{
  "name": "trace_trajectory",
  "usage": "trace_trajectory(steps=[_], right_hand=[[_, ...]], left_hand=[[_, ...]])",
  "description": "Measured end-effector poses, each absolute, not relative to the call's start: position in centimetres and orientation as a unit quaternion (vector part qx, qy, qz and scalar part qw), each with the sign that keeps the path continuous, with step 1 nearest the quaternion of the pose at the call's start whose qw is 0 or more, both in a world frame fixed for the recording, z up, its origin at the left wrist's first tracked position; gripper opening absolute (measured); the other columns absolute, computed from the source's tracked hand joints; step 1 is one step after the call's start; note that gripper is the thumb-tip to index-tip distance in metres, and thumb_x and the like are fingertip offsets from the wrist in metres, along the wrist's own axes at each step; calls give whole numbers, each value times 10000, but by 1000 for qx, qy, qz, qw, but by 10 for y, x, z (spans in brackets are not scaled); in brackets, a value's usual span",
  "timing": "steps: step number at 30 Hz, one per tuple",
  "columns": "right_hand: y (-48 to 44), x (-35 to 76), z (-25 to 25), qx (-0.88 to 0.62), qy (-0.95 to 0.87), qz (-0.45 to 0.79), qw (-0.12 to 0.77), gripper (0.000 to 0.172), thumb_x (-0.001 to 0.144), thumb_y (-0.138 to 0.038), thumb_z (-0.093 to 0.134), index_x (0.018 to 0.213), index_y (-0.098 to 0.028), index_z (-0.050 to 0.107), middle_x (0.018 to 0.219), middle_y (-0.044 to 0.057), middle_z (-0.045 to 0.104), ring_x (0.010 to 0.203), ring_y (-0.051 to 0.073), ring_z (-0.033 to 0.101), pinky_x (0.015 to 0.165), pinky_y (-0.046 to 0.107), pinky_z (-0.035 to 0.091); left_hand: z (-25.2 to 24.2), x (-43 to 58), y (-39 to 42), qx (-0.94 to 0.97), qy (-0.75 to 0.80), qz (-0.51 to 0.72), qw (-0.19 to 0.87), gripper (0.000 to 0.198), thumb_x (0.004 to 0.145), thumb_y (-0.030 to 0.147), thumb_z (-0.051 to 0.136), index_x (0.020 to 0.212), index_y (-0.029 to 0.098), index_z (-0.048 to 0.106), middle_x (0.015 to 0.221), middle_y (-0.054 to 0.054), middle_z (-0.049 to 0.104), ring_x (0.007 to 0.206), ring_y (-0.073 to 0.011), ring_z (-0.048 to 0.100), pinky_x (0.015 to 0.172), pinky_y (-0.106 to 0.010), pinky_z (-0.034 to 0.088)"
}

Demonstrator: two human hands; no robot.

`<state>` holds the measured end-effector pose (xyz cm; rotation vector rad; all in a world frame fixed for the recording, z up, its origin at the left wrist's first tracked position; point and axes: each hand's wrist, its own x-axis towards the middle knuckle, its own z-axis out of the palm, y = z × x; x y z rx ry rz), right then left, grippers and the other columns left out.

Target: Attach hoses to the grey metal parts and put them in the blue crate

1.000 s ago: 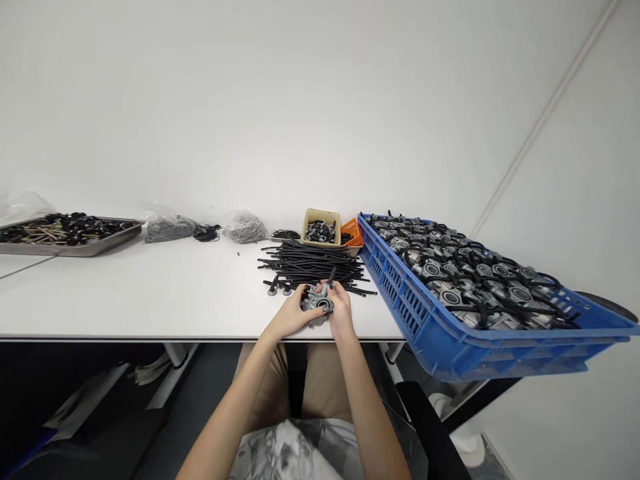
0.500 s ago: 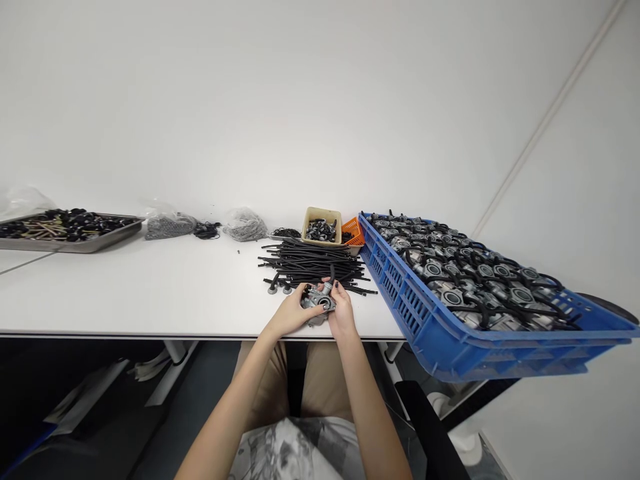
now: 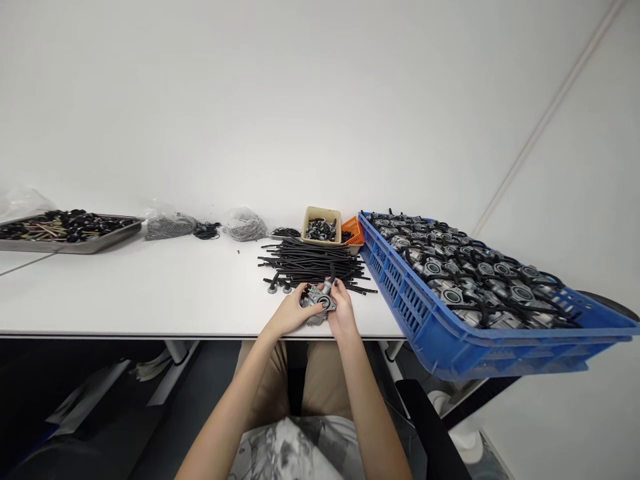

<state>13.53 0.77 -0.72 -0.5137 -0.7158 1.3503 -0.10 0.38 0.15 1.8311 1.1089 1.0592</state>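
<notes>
Fingers of the left hand [image 3: 289, 316] grip the left side of a grey metal body [image 3: 316, 295], thumb [image 3: 311, 312] laid across its face. Fingers of the right hand [image 3: 343, 315] hold the opposite side, next to a short black tube [image 3: 333, 271] pointing away. The body is between both hands, near the front edge of the worktop [image 3: 200, 300]. Just beyond the fingers lies a pile of black hoses [image 3: 310, 260], with two small fittings [image 3: 273, 289] at its near left corner. Farther beyond stand a cream bin [image 3: 323, 212] and an orange basket [image 3: 354, 229]. Right of the fingers, a blue crate [image 3: 450, 347] contains rows of similar metal units [image 3: 485, 270]. Well left, a metal tray [image 3: 100, 245] carries black parts [image 3: 77, 221].
</notes>
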Motion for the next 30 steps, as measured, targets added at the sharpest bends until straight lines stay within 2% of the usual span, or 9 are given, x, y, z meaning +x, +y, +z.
trace_trajectory(steps=[7,13,18,30], right_hand=[[10,135,-10,-246,-294,608,695,309,714,-354,748,948,-183,641,804,17,719,782,169,676,784,304,534],[9,134,-7,-251,-298,614,686,359,709,-423,760,935,-168,648,755,23,712,731,165,671,734,292,537],[11,134,-8,-261,-284,608,694,348,696,-421,771,888,-154,656,743,26,703,720,159,662,723,284,535],[5,137,-2,-261,-298,627,671,287,738,-360,678,933,-152,709,741,31,706,738,177,666,731,286,518]], left_hand=[[2,-1,3,713,431,411,370,520,752,474,677,1160,178,551,1166,-80,660,1072,-277,604,903,-364,467],[2,-1,4,715,439,414,352,546,737,495,678,1158,166,565,1144,-93,668,1050,-288,606,912,-389,463],[2,-1,4,715,443,410,353,527,742,502,670,1136,166,573,1146,-91,668,1047,-293,609,896,-385,468],[3,-1,3,714,450,408,348,515,735,523,663,1103,172,578,1075,-81,680,986,-285,624,824,-360,485]])
